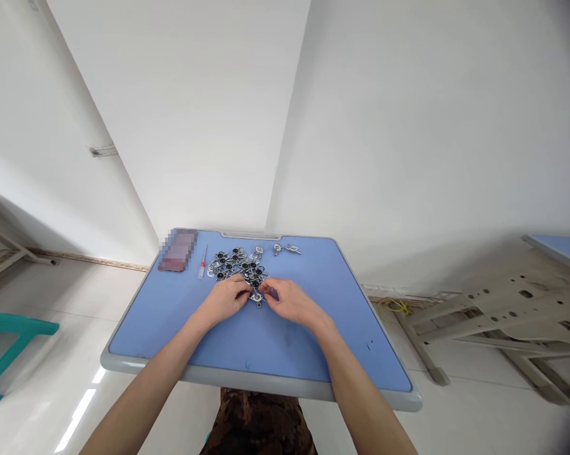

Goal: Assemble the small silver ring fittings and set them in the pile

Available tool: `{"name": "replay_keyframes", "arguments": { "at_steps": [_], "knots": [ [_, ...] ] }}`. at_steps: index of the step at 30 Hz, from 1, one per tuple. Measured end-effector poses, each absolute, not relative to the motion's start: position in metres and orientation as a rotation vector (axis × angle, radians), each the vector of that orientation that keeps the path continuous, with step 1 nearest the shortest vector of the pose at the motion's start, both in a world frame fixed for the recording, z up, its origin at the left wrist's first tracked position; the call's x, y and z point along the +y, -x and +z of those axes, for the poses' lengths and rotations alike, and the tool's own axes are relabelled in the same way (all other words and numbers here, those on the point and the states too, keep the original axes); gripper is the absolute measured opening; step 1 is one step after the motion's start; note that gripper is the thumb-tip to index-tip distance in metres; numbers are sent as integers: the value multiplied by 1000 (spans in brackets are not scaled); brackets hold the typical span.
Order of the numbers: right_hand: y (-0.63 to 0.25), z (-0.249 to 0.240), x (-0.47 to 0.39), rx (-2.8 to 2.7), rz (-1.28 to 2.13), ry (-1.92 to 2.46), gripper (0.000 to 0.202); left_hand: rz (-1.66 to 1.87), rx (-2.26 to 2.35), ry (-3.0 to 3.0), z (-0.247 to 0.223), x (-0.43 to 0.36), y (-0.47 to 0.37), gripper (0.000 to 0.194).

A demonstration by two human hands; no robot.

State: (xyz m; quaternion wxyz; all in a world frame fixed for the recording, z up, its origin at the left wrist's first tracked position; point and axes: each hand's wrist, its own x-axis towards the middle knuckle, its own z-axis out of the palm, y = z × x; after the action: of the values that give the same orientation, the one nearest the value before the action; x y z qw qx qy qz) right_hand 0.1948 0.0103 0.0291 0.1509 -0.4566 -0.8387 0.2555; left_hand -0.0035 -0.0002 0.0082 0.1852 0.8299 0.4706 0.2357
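Near the middle of the desk, a small silvery metal part with a flat plate (256,296) lies between my two hands, at the near edge of a pile. My left hand (227,297) is closed, with thumb and fingertips at the part's left side. From the right, my right hand (289,299) pinches at its other side with curled fingers. The fingers hide some of the part. Just beyond my hands spreads the pile of similar metal parts with round black pieces (235,259). Several loose metal parts (278,248) lie farther back, to the right of the pile.
The blue desk top (313,354) has a grey raised rim. On its left lie a screwdriver (202,268) with a clear and red handle and a blurred-out flat object (179,250). White walls stand behind. A green stool (17,325) is at left, another desk (562,246) at right.
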Motion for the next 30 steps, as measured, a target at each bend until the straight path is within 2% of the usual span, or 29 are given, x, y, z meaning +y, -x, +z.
{"name": "replay_keyframes", "arguments": {
  "at_steps": [10, 24, 30],
  "knots": [
    [-191, 29, 10, -2413, 796, 1308, 4, 660, 1301, -2359, 5, -3, 1, 8],
    [-192, 28, 12, -2410, 720, 1241, 10, 660, 1270, -2385, 6, 1, 2, 7],
    [-192, 26, 13, -2454, 592, 1204, 19, 704, 1247, -2409, 5, 3, 3, 18]
  ]
}}
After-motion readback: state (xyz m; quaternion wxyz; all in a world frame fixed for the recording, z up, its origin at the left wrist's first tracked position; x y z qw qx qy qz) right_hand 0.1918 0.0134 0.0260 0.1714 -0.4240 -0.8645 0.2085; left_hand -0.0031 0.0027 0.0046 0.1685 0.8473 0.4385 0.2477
